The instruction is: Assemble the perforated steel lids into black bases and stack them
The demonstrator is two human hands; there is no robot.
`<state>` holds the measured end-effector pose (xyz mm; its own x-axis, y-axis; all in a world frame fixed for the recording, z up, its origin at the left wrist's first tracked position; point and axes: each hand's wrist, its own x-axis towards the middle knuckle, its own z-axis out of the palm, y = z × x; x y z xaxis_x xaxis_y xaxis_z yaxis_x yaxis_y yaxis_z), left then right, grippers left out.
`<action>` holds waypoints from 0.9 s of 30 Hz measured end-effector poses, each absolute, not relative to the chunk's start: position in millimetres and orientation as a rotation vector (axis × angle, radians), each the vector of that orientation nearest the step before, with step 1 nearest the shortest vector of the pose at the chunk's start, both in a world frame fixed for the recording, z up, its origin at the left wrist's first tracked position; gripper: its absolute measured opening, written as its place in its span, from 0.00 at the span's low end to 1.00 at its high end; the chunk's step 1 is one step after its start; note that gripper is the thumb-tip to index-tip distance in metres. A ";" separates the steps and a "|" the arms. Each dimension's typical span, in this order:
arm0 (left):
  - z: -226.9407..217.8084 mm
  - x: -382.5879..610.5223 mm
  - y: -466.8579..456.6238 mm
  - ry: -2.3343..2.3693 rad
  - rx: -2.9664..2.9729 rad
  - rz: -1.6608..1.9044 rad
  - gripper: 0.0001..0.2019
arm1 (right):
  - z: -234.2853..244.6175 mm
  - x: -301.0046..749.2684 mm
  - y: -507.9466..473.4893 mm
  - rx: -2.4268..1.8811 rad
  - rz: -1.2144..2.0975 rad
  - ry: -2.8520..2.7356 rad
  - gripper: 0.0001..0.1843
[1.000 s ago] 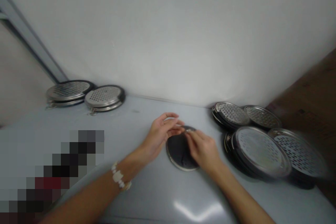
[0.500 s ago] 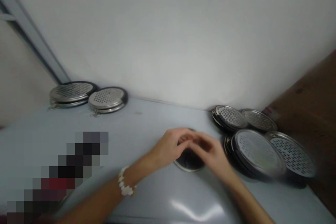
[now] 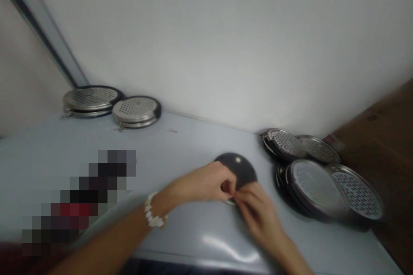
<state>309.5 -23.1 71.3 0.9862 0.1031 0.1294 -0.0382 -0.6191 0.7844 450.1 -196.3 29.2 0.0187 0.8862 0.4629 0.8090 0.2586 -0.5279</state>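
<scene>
**Fiddly two-handed pinch at the near rim**

So the black disc [image 3: 245, 172] lies flat mid-worktop [image 3: 180, 232], right under both hands. The left hand [image 3: 217, 182] comes over the top, wrist bent, and the right hand [image 3: 260, 210] angles in from the side. Fingers on both are pinched narrow, tips meeting at the near rim. There's a tiny bright bit there, but it's too blurry to tell what they've got, if anything. My guess is both tips meet because the spot's too small for a full grip, and the worktop takes the disc's weight.

Perforated rounds [image 3: 318, 187] are piled just off to the right, probably for easy reach. Two more, the left-side rounds [image 3: 137, 111], sit back by the wall [image 3: 226, 51], maybe to keep them apart.
</scene>
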 end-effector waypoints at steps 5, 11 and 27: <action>68.4 310.3 -19.6 0.036 2.250 0.169 0.08 | 24.8 448.9 -196.9 -1.508 0.051 -1.822 0.12; 66.8 310.0 -18.8 0.045 2.342 0.160 0.09 | 23.1 447.1 -199.9 -1.533 0.043 -1.878 0.21; 62.4 313.8 -21.7 -0.027 2.504 0.222 0.07 | 23.9 448.0 -197.6 -1.450 0.004 -1.874 0.14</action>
